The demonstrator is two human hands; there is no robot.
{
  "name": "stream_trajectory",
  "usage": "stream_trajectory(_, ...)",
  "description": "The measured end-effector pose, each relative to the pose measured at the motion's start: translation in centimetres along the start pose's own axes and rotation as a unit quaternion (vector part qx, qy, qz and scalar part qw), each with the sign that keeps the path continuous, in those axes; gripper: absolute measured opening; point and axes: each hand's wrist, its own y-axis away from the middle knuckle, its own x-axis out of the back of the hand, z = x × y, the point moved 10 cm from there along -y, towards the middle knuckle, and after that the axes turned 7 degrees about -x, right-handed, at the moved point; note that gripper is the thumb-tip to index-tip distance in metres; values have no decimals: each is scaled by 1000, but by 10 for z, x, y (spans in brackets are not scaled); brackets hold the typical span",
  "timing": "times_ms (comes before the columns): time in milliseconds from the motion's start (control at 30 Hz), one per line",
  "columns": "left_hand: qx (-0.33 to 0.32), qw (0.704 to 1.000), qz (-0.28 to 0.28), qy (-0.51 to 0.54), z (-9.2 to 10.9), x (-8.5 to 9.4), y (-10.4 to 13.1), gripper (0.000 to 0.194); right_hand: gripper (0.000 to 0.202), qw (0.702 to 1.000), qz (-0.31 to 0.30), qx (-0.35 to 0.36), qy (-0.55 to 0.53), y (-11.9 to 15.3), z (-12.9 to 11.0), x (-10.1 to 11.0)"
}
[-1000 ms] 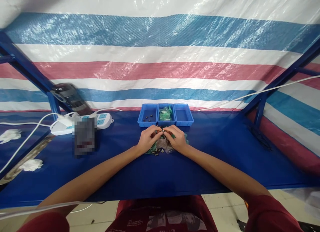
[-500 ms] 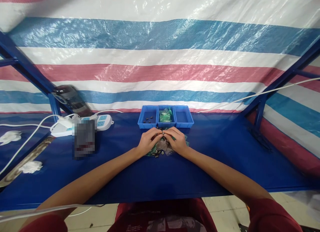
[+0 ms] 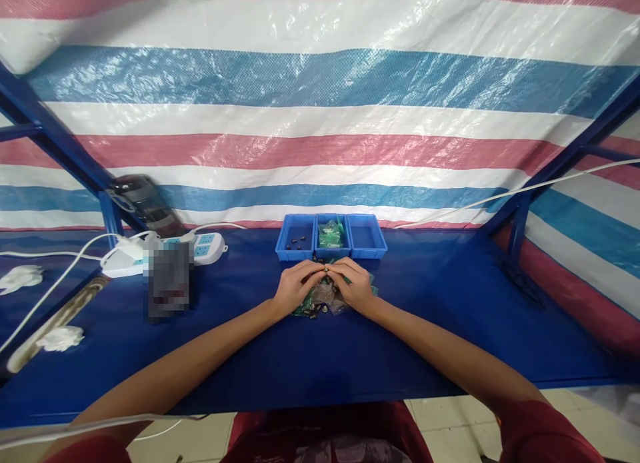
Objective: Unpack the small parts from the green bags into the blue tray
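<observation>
Both hands [image 3: 325, 284] pinch one tiny part [image 3: 326, 268] over the blue table [image 3: 310, 356], striped tarp [image 3: 320, 123] behind

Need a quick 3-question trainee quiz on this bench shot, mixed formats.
1. True or false: the left hand and right hand meet fingertip to fingertip over the pile of small parts.
2. Which blue bin holds green pieces? A. left bin B. middle bin C. right bin
3. Fill in: the white ___ lies left of the bins on the table.

Key: 1 true; 2 B; 3 power strip.
</observation>
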Motion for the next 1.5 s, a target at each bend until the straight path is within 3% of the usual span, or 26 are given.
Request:
stream_trajectory(500,-2,1000,-14,-2,-1,-4,1,19,21,1000,5,-12,6,-3,-5,2)
stream_trajectory(933,22,1000,7,-21,-3,1,0,16,20,998,-8,-49,33,-2,4,3)
stream_trajectory(1500,29,999,15,-20,-4,4,1,19,19,1000,-1,-14,12,-2,-2,1)
